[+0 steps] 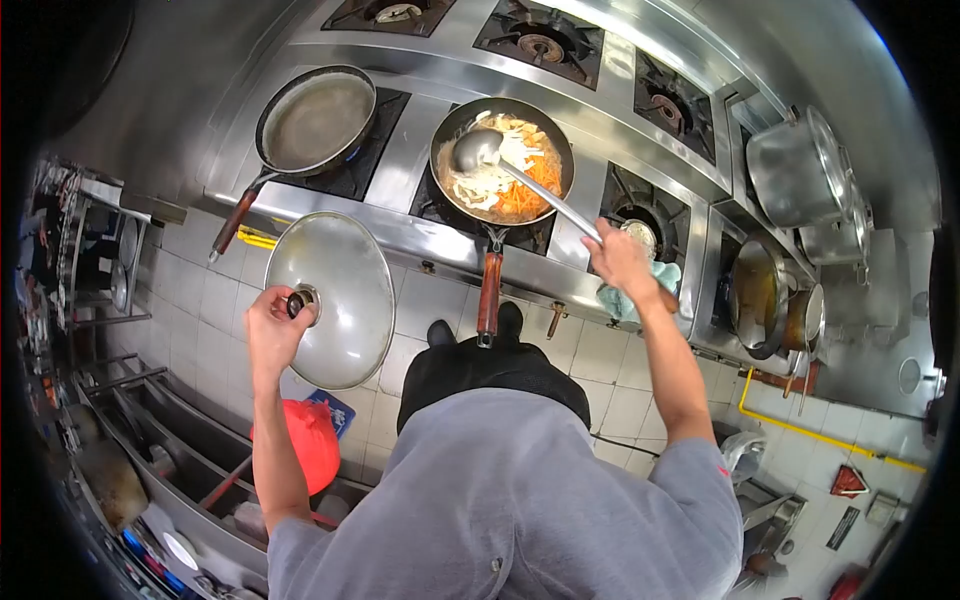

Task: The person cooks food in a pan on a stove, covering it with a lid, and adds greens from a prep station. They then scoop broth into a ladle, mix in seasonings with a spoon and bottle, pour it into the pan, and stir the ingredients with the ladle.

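Observation:
My left hand (pixel 272 332) grips the dark knob of a round metal lid (pixel 345 300), held off the stove's front edge and tilted. My right hand (pixel 622 260) is closed around the handle of a steel ladle (pixel 478 150). The ladle's bowl rests among the food in a frying pan (pixel 442 180) on the front middle burner. Shredded orange strips (pixel 530 190) and pale slices lie in liquid in that pan. Its brown wooden handle (pixel 489 290) points toward me. A light green cloth (pixel 640 290) lies beneath my right hand at the stove edge.
A second frying pan (pixel 320 118) with cloudy liquid sits on the left burner, its handle jutting past the edge. Large pots (pixel 795 165) and a wok (pixel 757 300) stand at the right. A red bag (pixel 310 445) is near the left-hand sinks. A yellow pipe (pixel 820 435) runs along the right.

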`<state>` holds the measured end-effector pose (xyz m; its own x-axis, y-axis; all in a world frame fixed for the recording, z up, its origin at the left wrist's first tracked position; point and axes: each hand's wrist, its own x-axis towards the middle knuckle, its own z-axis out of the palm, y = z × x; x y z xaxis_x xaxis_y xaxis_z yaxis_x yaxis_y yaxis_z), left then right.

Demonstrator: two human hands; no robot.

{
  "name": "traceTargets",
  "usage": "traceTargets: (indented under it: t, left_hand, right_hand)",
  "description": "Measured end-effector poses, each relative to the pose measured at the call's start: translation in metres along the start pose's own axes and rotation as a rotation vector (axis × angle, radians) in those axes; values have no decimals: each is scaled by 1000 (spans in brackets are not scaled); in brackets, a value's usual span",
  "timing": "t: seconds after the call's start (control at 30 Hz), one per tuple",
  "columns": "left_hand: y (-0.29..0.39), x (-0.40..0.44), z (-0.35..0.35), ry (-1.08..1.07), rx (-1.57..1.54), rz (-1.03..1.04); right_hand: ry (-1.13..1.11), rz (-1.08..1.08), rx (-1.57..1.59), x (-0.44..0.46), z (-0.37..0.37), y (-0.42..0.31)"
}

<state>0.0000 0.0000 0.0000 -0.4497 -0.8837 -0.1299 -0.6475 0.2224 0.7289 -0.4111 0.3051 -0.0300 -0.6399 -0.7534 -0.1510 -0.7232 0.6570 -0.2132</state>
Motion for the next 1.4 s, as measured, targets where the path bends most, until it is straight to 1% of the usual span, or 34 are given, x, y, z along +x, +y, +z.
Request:
traceTargets:
  t: [0.07,0.1,0.17,0.2,0.27,0.3,0.33,0.47,0.57,0.6,0.7,0.73,0.83,0.87,0.97,1.0,1.1,1.2,1.3,1.33,1.4]
  left_hand:
    - [3,5,-7,28,6,32]
    - [7,-9,15,-4,-57,5]
    - [12,0,6,16,-78,26]
    - [13,2,0,17,-64,37]
    - [18,10,0,20,-64,65]
    - [22,12,-4,4,-65,71]
    - [28,14,-7,-15,-73,76]
    - [51,33,-9,-28,-95,116]
    - [76,51,-11,-51,-73,158]
    - [81,58,-11,-22,-67,199]
    - [90,84,-13,-50,-139,189]
    - [97,91,-13,-55,-138,194]
    - [122,109,-11,-43,-99,249]
    - [129,113,-10,-44,-77,260]
    - [150,125,-3,-36,-27,281]
    - [157,129,1,-35,-11,279]
    - [174,140,20,-26,34,295]
    - [197,150,42,-43,106,288]
    - [210,156,71,-61,117,284]
    - [214,158,82,-64,110,293]
    - [216,169,108,-86,100,286]
  right_hand:
    - [37,-12,-21,-5,-14,-5]
    - [7,33,0,-18,-26,18]
    - [26,89,173,-8,-4,22]
    - [-34,225,307,-4,1,9]
    - [-80,239,368,1,28,25]
    - [-106,250,407,0,30,17]
    - [-144,269,332,-9,20,14]
    - [-18,237,272,-8,24,-6]
    - [-4,138,176,4,27,-12]
    - [34,78,91,1,24,-7]
    - [146,-27,5,-24,3,-15]
    - [164,-40,20,-30,3,-17]
    - [104,-51,2,-42,6,-3]
    - [99,-60,97,-50,7,4]
    - [-90,217,369,-64,6,8]
    - [-88,266,433,-64,14,11]
    - [-130,228,492,-64,18,24]
    - [-75,204,509,-76,14,26]
    - [-65,225,758,-81,54,35]
    - [-206,299,1019,-81,59,41]
    - [-289,430,1238,-89,63,40]
